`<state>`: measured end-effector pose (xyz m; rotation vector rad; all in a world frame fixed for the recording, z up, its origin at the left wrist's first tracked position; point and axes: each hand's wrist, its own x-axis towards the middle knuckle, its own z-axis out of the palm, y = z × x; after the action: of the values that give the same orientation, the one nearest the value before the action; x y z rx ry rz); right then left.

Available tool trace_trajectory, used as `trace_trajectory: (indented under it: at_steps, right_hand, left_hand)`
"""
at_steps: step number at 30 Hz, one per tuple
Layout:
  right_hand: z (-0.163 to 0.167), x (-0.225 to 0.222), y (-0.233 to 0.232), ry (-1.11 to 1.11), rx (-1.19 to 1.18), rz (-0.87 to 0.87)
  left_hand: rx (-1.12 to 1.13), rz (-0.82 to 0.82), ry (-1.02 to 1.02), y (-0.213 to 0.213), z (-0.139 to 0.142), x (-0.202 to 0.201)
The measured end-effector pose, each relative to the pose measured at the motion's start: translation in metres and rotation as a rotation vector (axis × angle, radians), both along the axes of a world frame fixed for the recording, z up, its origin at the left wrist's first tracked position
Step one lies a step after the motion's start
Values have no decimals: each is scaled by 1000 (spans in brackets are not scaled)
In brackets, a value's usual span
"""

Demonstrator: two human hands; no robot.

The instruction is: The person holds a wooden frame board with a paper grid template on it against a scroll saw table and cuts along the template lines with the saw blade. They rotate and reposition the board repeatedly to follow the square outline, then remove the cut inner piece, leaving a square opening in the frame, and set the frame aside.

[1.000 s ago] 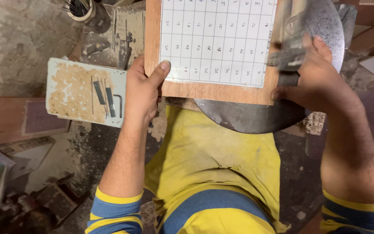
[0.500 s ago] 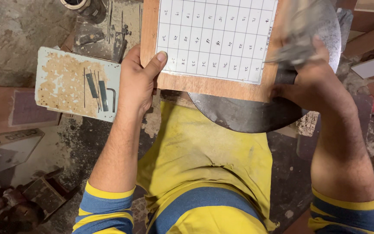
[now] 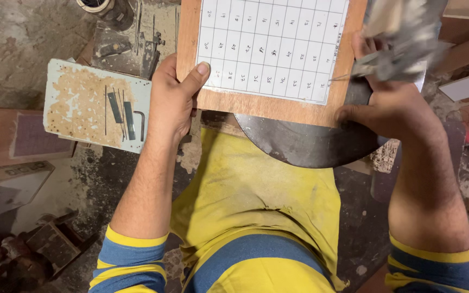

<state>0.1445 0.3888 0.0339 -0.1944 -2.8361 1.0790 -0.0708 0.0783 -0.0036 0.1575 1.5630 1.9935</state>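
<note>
Dusty workshop floor below, yellow-clad lap nearest. Beyond, left hand (image 3: 172, 103) clamped on the wooden board (image 3: 267, 106) at its left edge, thumb over the gridded sheet (image 3: 272, 46). Right hand (image 3: 392, 106) at the right edge, gripping a blurred metal tool (image 3: 403, 43).

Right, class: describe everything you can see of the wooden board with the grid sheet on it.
The wooden board is flat, reddish-brown plywood by its look, topped by a white sheet ruled into squares with handwritten marks. It lies over a dark rounded metal plate. The left hand grips its left edge, thumb on the sheet; the right hand holds its right edge.
</note>
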Motion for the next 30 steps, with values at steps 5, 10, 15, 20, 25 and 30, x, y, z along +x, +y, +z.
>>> trace_trajectory:
  at_steps: [5, 10, 15, 20, 25, 30]
  right_hand:
    - [-4, 2, 5, -147, 132, -1]
    - [-19, 9, 15, -186, 155, -13]
    - [-40, 18, 32, -175, 303, 31]
    - [-46, 22, 36, -119, 361, 87]
    - [-32, 12, 27, -206, 372, 10]
    - [-21, 7, 19, -265, 417, 2]
  left_hand:
    - [48, -6, 6, 1, 1, 0]
    - [21, 5, 5, 2, 0, -2]
    - [88, -8, -2, 2, 1, -2]
    - [68, -4, 0, 3, 2, -2]
    - [69, -7, 9, 4, 1, -4]
    - [64, -7, 6, 5, 1, -5]
